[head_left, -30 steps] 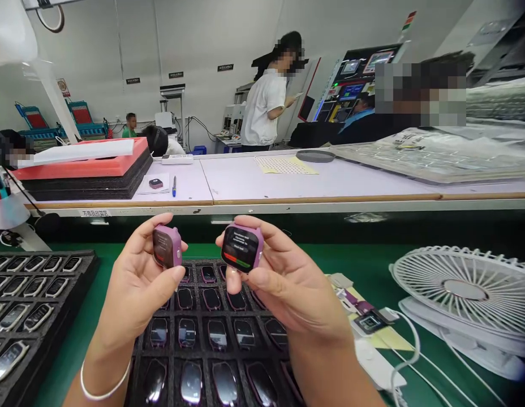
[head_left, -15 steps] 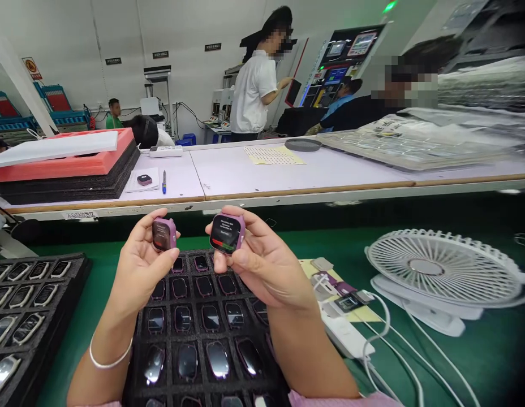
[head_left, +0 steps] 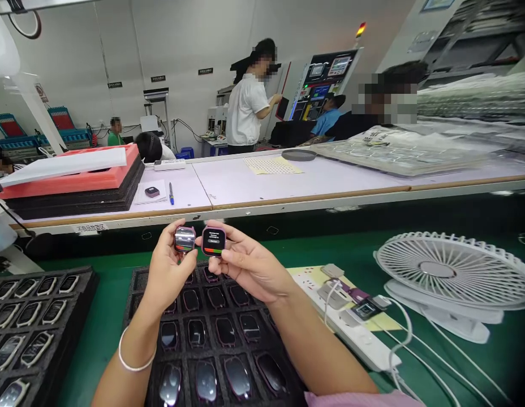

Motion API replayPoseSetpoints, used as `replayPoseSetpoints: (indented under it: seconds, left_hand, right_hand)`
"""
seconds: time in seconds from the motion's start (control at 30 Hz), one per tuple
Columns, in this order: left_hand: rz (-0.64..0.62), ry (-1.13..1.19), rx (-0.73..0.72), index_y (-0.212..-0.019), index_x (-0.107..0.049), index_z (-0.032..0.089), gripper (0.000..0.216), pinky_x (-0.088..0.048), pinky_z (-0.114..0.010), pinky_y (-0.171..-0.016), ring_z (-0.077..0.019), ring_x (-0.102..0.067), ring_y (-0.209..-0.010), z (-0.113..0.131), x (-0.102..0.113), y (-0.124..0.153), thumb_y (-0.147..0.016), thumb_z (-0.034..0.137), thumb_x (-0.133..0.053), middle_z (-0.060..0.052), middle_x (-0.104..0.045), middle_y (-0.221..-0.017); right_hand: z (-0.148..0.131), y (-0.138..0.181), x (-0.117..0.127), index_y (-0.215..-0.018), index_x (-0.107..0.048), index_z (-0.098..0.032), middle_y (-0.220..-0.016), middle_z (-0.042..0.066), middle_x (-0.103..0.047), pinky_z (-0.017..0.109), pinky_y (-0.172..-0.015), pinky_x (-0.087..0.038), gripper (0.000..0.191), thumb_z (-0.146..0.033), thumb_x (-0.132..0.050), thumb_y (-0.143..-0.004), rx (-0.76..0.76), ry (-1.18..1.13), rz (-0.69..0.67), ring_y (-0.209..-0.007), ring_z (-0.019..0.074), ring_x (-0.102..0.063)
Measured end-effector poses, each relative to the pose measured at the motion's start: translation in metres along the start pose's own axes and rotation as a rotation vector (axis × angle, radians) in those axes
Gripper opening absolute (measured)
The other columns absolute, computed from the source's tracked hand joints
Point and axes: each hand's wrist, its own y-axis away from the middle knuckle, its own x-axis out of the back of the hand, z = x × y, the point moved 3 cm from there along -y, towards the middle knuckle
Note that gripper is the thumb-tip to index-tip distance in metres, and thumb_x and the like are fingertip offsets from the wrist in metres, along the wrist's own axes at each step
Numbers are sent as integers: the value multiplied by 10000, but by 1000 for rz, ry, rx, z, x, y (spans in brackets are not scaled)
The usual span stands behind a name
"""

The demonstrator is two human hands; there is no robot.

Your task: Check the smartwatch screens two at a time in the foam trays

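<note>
My left hand [head_left: 171,268] is closed on a purple smartwatch body [head_left: 185,239], its glossy screen reflecting light above a red and green strip. Right beside it, my right hand [head_left: 252,260] grips a second purple smartwatch body [head_left: 214,241] by its edges; white text, a grey button and a red-green bar show on its lit screen. Neither watch has a strap. Both are held up above a black foam tray [head_left: 181,356], where several dark-screened watches lie in separate slots. My forearms and hands hide parts of that tray.
Another foam tray [head_left: 71,316] with pale-framed watches lies left. To the right are a white power strip [head_left: 360,339], cables and a white fan [head_left: 449,271]. A raised shelf [head_left: 245,195] crosses ahead, bearing foam sheets [head_left: 93,169], a pen [head_left: 171,194] and one watch [head_left: 152,191]. People are beyond.
My left hand has moved right, bringing its watch close to the other one and turning its screen more toward me. Both watches remain held. The camera view has shifted slightly.
</note>
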Motion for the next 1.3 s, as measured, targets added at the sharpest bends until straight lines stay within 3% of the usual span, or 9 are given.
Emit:
replayPoseSetpoints:
  seconds: [0.2,0.4,0.57,0.7,1.3]
  left_hand:
    - [10,-14,8,-1331,-479,231,645,-529,-268,-801,-151,-625,-925,-2,2,-1,-740,174,-729,-50,-637,-1073]
    - [-26,61,38,-1315,-500,213,587,-561,-253,-696,-105,-643,-748,-1,-3,0,-768,193,-714,-70,-643,-1121]
    - [-28,78,20,-1285,-520,190,560,-595,-272,-737,-140,-693,-817,0,-7,3,-762,176,-719,-97,-664,-1146]
    - [-31,73,30,-1283,-537,192,531,-602,-277,-710,-109,-678,-711,-1,-6,3,-780,178,-707,-85,-671,-1118]
    - [-72,46,-27,-1273,-583,212,518,-604,-294,-734,-107,-664,-703,2,-3,5,-774,177,-717,-80,-657,-1134]
  right_hand:
    - [-3,-3,5,-1185,-639,-216,-1090,82,-742,282,-677,-565,436,-173,-758,-768,33,-44,68,-662,118,-679]
    - [0,-8,11,-1177,-626,-223,-1086,57,-723,280,-668,-557,448,-130,-729,-751,62,30,123,-692,125,-692]
    - [4,-11,12,-1242,-572,-228,-975,21,-724,298,-717,-568,520,-117,-700,-750,69,65,107,-742,147,-724]
    - [3,-10,11,-1202,-584,-215,-951,15,-717,292,-692,-567,462,-113,-675,-761,95,123,104,-721,137,-711]
    - [-3,-6,10,-1204,-578,-216,-973,28,-673,300,-707,-556,427,-130,-658,-793,184,274,30,-741,139,-692]
